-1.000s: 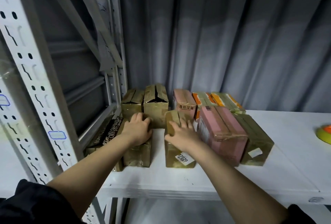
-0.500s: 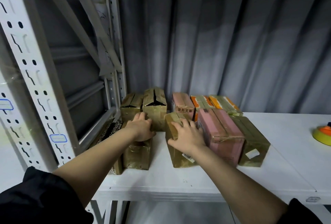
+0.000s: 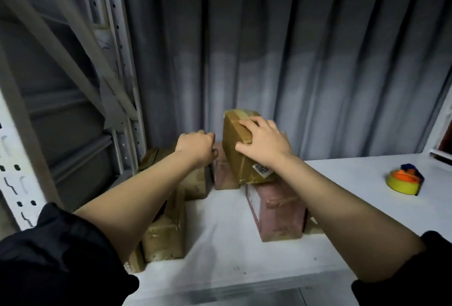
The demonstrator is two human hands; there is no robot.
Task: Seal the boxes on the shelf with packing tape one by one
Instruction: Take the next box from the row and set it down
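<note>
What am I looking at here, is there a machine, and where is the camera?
No machine: a person wears a camera on the head, looking forward and down at two bare arms. The right hand grips a brown taped box, tilted and raised above the white shelf. The left hand is curled on top of another brown box at the back; whether it grips that box I cannot tell. More boxes rest on the shelf, among them a pink box. A yellow and orange tape roll lies to the right, untouched.
</note>
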